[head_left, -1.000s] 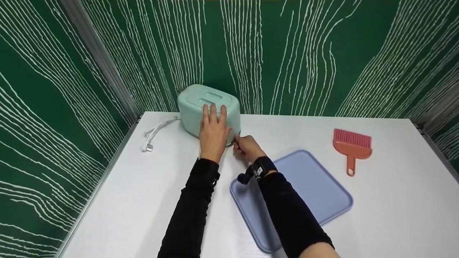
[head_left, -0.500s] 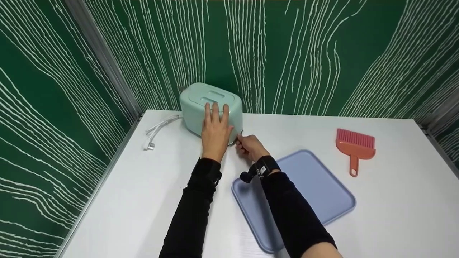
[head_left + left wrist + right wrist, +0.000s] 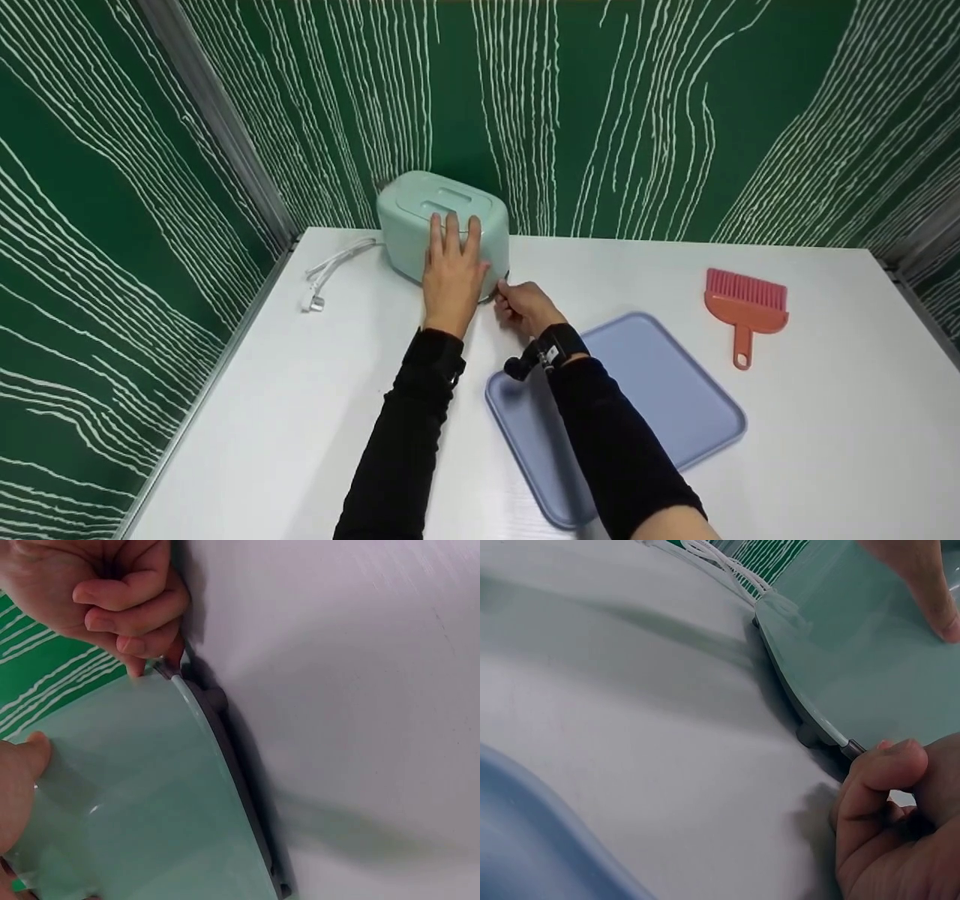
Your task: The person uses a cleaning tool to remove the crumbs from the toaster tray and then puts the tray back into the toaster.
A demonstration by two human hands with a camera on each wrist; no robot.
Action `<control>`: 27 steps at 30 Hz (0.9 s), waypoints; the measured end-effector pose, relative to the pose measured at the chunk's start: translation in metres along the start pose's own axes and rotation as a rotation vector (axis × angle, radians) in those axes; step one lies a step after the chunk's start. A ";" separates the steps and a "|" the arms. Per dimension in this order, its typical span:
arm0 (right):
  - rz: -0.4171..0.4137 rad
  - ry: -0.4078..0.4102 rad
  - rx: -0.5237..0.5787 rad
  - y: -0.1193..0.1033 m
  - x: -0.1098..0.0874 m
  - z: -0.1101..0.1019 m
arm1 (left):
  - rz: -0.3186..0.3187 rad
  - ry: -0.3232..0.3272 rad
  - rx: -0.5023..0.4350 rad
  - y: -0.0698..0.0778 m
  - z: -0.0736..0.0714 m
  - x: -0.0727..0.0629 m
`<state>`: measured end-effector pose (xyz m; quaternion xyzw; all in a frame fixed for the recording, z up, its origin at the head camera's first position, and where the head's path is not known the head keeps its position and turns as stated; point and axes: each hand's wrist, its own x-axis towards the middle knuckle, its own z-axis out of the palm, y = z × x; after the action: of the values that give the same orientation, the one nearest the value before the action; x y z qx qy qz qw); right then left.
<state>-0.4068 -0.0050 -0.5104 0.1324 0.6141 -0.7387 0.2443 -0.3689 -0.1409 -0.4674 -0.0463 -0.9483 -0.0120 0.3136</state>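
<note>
A mint-green toaster (image 3: 409,244) stands upright at the back left of the white table, with two closed slot shapes on its lid. My left hand (image 3: 452,289) rests against its front side, fingers straight and spread, tips at the lid's edge. Low at the right end, my right hand (image 3: 527,306) has its fingers curled and pinches the dark edge of the crumb tray (image 3: 852,749) at the toaster's base. In the left wrist view, the right hand (image 3: 127,604) grips that bottom corner; most of the crumb tray is hidden under the body.
A white power cord with a plug (image 3: 313,303) lies left of the toaster. The blue tray (image 3: 652,390) lies under my right forearm. A small orange dustpan with a pink brush (image 3: 746,307) lies at the right. Green walls (image 3: 600,112) stand behind and beside the table.
The view shifts slightly. Both hands keep their places on the toaster, and nothing else visibly moves.
</note>
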 end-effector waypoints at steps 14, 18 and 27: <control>0.000 0.028 -0.018 0.002 0.002 -0.001 | -0.003 -0.008 0.038 0.001 -0.001 -0.002; -0.015 0.039 -0.029 0.002 0.002 -0.001 | 0.001 0.003 0.030 0.001 -0.001 -0.002; -0.049 0.064 -0.059 0.002 0.001 -0.003 | -0.015 -0.003 -0.011 0.000 -0.001 0.000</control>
<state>-0.4069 -0.0022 -0.5137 0.1337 0.6462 -0.7213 0.2103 -0.3685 -0.1409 -0.4664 -0.0408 -0.9491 -0.0194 0.3118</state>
